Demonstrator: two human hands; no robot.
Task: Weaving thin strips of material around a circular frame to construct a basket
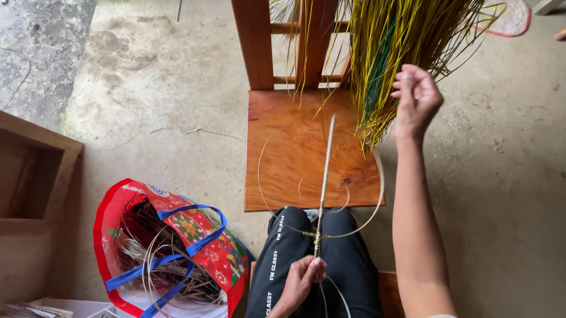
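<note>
The thin cane rod [324, 180] stands upright over the lap, pinched at its near end by the left hand [302, 279]; only one strip loop [364, 215] is bound on, so most weaving remains. Farther right, the right hand [416, 98] closes on yellow strands [392, 48] hanging over the wooden chair [296, 153].

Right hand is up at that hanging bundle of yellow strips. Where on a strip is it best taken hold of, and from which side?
Best near the loose lower tips of the yellow strips, pinched from the right, where the right hand already is. The strips hang over the wooden chair with their tops out of view, and the ends fan apart, so probably one can be singled out there. The left hand holds the thin stick.
</note>
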